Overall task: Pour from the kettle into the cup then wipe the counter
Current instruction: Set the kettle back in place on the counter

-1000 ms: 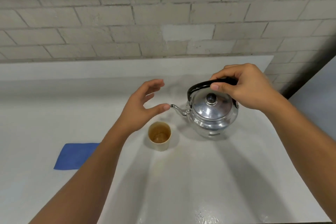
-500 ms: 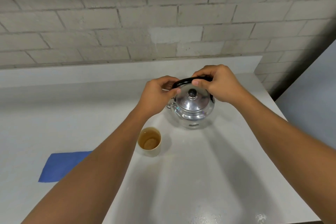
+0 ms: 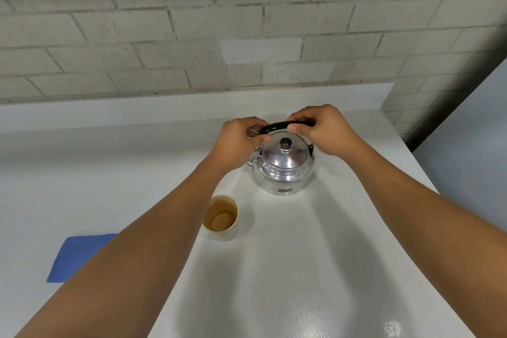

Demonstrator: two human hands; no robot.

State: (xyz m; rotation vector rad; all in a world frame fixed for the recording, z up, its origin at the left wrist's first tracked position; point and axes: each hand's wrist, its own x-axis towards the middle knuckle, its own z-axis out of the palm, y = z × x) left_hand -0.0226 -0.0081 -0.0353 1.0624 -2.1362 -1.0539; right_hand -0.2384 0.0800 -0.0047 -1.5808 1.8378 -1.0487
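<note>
While both hands close on its black handle (image 3: 277,127), the kettle (image 3: 284,170) stands on the counter (image 3: 315,255).
Left hand (image 3: 237,143) hides the spout; right hand (image 3: 323,129) grips from above. Cup (image 3: 220,218) sits nearby; left forearm overlaps the blue cloth (image 3: 75,255).

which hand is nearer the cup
Left. The left hand is at the kettle's spout side, just beyond the cup; the right hand grips the handle farther right.

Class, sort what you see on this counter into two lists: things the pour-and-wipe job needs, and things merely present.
Belongs to the job:
- metal kettle, both hands on its black handle: left hand, right hand
- cup, holding brownish liquid
- blue cloth
- white counter

Merely present:
- brick wall
</note>
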